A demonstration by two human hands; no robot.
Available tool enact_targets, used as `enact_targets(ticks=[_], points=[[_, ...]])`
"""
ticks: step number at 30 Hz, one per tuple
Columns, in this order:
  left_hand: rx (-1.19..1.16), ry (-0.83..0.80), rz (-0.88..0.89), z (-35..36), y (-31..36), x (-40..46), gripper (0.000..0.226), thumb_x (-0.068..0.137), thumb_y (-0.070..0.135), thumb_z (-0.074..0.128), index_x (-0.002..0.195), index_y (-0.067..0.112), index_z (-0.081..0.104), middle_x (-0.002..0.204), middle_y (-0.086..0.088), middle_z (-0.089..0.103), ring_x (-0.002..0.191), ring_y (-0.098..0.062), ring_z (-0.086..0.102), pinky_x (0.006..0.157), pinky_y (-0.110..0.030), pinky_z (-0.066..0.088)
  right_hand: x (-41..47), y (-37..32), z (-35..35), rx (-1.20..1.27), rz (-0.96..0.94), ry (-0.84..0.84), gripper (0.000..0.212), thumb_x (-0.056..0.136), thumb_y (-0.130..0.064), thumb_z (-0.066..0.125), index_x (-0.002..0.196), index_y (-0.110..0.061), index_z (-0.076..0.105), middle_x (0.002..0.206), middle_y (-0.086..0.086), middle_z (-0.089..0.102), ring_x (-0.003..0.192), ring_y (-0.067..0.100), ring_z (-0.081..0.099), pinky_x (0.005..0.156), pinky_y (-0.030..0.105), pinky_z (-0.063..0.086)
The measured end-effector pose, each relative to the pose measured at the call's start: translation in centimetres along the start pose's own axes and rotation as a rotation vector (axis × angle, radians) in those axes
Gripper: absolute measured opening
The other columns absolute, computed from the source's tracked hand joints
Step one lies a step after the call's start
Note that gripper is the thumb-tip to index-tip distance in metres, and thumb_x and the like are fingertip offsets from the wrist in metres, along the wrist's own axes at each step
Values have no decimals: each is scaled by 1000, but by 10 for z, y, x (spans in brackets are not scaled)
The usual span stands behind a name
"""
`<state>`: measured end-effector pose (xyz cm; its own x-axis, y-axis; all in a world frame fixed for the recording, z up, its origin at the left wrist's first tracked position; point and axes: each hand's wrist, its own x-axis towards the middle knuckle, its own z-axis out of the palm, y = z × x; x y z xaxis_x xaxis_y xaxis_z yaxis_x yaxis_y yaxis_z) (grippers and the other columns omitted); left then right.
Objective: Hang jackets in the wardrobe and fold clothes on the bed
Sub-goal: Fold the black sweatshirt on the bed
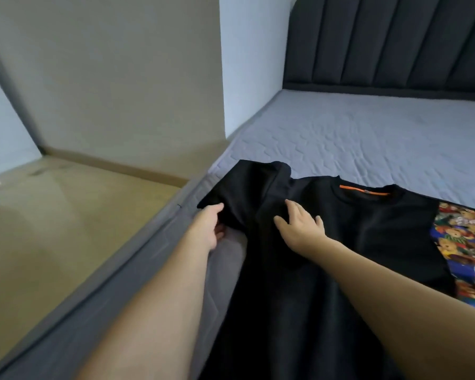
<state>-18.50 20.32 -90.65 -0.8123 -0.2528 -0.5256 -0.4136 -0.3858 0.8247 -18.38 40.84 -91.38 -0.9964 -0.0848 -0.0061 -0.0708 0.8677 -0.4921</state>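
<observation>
The left hand pinches the end of the sleeve of the black shirt, with the thumb on top and the other fingers tucked under the cloth. The right hand lies flat on the shirt with its fingers spread, pressing down just beside the spot where the sleeve joins the body. It looks as if the flat hand is there to keep the shirt from sliding, so the pinching hand can fold the sleeve over onto the middle.

The shirt lies spread out on the bed, right under both hands, with its neck away from the person. The neck has a thin orange strip, just past the fingertips of the flat hand. The rest of the shirt runs back toward the person, between the two arms.

On the far side of the flat hand, a bright cloth with teddy bears peeks out from under the shirt's edge. Beyond the neck is bare mattress, then the dark padded headboard. On the outer side of the pinching hand, the bed's edge drops to the floor.
</observation>
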Motion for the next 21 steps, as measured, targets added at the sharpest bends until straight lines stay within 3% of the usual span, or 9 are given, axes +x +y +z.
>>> enact_targets(ticks=[3,4,7,9,11,13,15,19,21], points=[[84,-21,127,18,36,1,26,93,28,57,111,10,63,106,-10,68,95,-29,64,75,-36,53,18,-6,12,-11,131,19,67,97,-55,24,155,-25,9,162,-4,12,149,18,11,119,50,1],[121,76,320,21,53,3,18,92,25,55,97,10,62,100,-10,66,93,-31,62,72,-35,52,25,-7,15,-17,179,27,68,96,-58,21,155,-26,8,162,-3,11,149,19,10,118,50,1],[558,445,1291,20,94,-12,17,82,19,55,73,15,42,89,-5,49,79,-26,49,64,-29,33,39,-10,21,-64,253,32,71,93,-64,13,155,-28,9,163,-1,8,149,20,5,117,52,-1],[761,240,1500,18,94,-17,18,85,37,55,80,22,47,92,-1,51,80,-19,50,68,-26,37,39,-6,26,-76,300,9,71,94,-63,13,155,-27,8,163,0,5,150,20,2,117,52,-2],[485,-43,1059,9,70,-20,27,88,55,48,74,33,53,85,8,57,80,-7,54,67,-15,38,34,2,33,-92,339,-23,70,96,-60,14,155,-23,7,163,-1,1,150,19,-3,119,49,-4],[7,-107,540,-12,40,-6,27,90,41,48,71,27,61,79,6,65,84,-13,59,71,-22,43,28,10,40,-115,329,-20,69,97,-58,16,156,-22,7,163,-2,-2,150,17,-6,119,47,-5],[-28,-168,203,-30,9,8,16,81,24,54,84,17,68,91,-3,71,94,-23,62,81,-33,47,21,14,42,-122,319,-7,68,97,-57,17,155,-23,7,163,-3,-2,150,16,-6,119,45,-5],[234,-154,65,-19,0,1,74,67,24,66,136,9,42,127,-5,58,110,-27,57,94,-40,48,16,21,42,-153,309,-17,68,98,-57,17,156,-23,3,163,-2,-4,150,16,-6,120,43,-4],[239,-79,-28,-4,8,-1,64,80,16,66,136,5,38,124,-9,57,107,-30,58,90,-40,50,14,17,41,-154,331,-36,69,98,-58,17,156,-22,2,163,-2,-5,150,17,-7,119,43,-5]])
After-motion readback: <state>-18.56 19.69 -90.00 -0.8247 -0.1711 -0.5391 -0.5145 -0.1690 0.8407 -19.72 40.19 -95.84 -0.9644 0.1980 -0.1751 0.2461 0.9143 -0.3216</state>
